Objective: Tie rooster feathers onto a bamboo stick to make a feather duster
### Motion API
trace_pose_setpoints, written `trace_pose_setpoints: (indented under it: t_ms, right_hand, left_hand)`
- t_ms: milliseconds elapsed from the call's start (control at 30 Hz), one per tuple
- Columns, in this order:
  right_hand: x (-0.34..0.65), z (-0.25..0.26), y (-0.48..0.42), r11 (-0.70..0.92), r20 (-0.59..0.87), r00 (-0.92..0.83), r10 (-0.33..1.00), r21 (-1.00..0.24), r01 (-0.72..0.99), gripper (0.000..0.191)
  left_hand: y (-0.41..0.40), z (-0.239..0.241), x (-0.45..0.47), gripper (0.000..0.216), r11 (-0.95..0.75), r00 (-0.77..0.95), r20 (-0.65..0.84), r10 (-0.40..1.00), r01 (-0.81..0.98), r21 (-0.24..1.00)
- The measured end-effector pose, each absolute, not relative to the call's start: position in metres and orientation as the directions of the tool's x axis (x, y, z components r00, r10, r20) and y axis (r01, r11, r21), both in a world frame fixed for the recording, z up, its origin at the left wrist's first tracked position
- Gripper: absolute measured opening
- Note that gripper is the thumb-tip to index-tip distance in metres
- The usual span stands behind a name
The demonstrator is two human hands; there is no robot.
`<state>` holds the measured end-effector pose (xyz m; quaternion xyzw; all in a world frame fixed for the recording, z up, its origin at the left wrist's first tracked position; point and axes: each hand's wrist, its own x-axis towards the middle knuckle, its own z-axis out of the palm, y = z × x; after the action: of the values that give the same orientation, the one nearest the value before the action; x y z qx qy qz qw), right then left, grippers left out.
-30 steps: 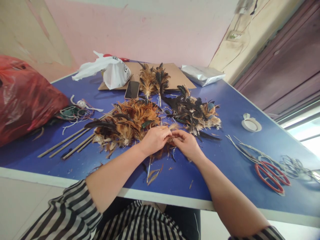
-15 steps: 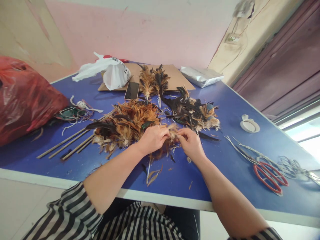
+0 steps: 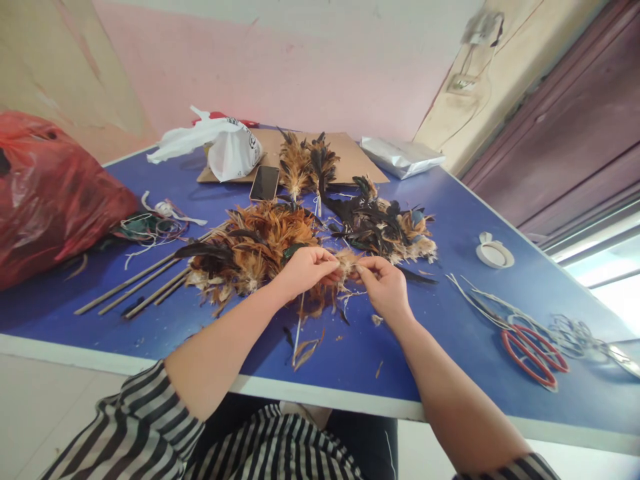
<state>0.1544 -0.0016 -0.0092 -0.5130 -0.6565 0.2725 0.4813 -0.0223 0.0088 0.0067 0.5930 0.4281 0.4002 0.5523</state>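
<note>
My left hand [image 3: 303, 271] and my right hand [image 3: 384, 285] meet over the middle of the blue table [image 3: 450, 333], both closed in a pinch on a small bunch of brown feathers [image 3: 345, 261] held between them. A thin pale thread hangs down from the bunch. Just behind my left hand lies a big heap of orange-brown feathers [image 3: 255, 243]. A darker heap of black feathers [image 3: 380, 223] lies behind my right hand.
Several thin sticks [image 3: 135, 283] lie at the left beside a red plastic bag [image 3: 50, 193]. A phone [image 3: 265, 182], a white bag [image 3: 227, 147], cardboard and a feather bundle [image 3: 305, 163] sit at the back. Red-handled scissors [image 3: 533, 347], cords and a tape roll [image 3: 493, 253] lie at the right.
Both hands have lifted slightly away from me with the feather bunch, and my right hand has pulled a little to the right, leaving a small gap between the hands.
</note>
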Motion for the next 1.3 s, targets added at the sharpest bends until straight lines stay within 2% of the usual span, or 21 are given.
trace_pose_setpoints:
  t_ms: [67,133,200,300,400,467,567,700,800,867,967,1033,1167,1300]
  right_hand:
    - [0.15,-0.004,-0.007,0.471,0.494,-0.078,0.866,-0.753,0.459,0.009]
    - [0.146,0.001,-0.012,0.579,0.569,-0.183,0.802,-0.663,0.476,0.011]
    - [0.145,0.005,-0.014,0.627,0.591,-0.247,0.768,-0.618,0.474,0.012]
    - [0.151,0.007,-0.012,0.639,0.618,-0.239,0.749,-0.579,0.506,0.017]
    - [0.16,0.004,-0.006,0.649,0.619,-0.272,0.737,-0.534,0.542,0.018]
    - [0.161,0.001,-0.005,0.69,0.605,-0.368,0.706,-0.474,0.546,0.019]
    - [0.151,-0.002,-0.01,0.766,0.516,-0.572,0.638,-0.348,0.541,0.026]
    - [0.135,-0.001,-0.019,0.794,0.329,-0.722,0.608,-0.247,0.556,0.03]
    - [0.141,0.002,-0.016,0.783,0.288,-0.73,0.62,-0.278,0.556,0.018]
    - [0.154,0.005,-0.011,0.748,0.333,-0.673,0.661,-0.365,0.554,0.018]
    - [0.176,0.008,-0.001,0.646,0.456,-0.459,0.763,-0.505,0.572,0.019]
    - [0.185,0.008,0.006,0.58,0.487,-0.333,0.807,-0.551,0.6,0.018]
    - [0.181,0.0,0.018,0.561,0.454,-0.349,0.82,-0.515,0.648,0.029]
    - [0.162,-0.013,0.028,0.575,0.422,-0.425,0.801,-0.342,0.743,0.037]
  left_hand:
    - [0.008,0.008,-0.021,0.029,0.203,0.385,-0.141,0.912,-0.125,0.971]
    - [0.008,0.009,-0.02,0.03,0.286,0.396,-0.187,0.899,-0.207,0.935]
    - [0.008,0.012,-0.02,0.028,0.268,0.333,-0.181,0.926,-0.24,0.933]
    - [0.009,0.024,-0.029,0.024,0.093,0.172,-0.061,0.983,-0.183,0.979]
    - [0.011,0.042,-0.049,0.018,-0.177,0.023,0.176,0.984,0.105,0.979]
    - [0.012,0.053,-0.066,0.015,-0.281,-0.05,0.324,0.945,0.386,0.879]
    - [0.014,0.061,-0.089,0.012,-0.264,-0.1,0.464,0.88,0.709,0.654]
    - [0.008,0.061,-0.106,0.011,-0.119,-0.092,0.472,0.877,0.909,0.4]
    - [-0.009,0.062,-0.107,0.014,-0.101,-0.04,0.455,0.89,0.954,0.282]
    - [-0.026,0.062,-0.106,0.015,-0.172,0.031,0.475,0.879,0.951,0.257]
    - [-0.05,0.059,-0.105,0.012,-0.313,0.154,0.51,0.846,0.919,0.242]
    - [-0.062,0.054,-0.104,0.011,-0.375,0.222,0.503,0.835,0.9,0.225]
    - [-0.075,0.042,-0.088,0.019,-0.523,0.435,0.365,0.823,0.831,0.188]
    - [-0.079,0.031,-0.055,0.065,-0.631,0.6,0.196,0.776,0.748,0.208]
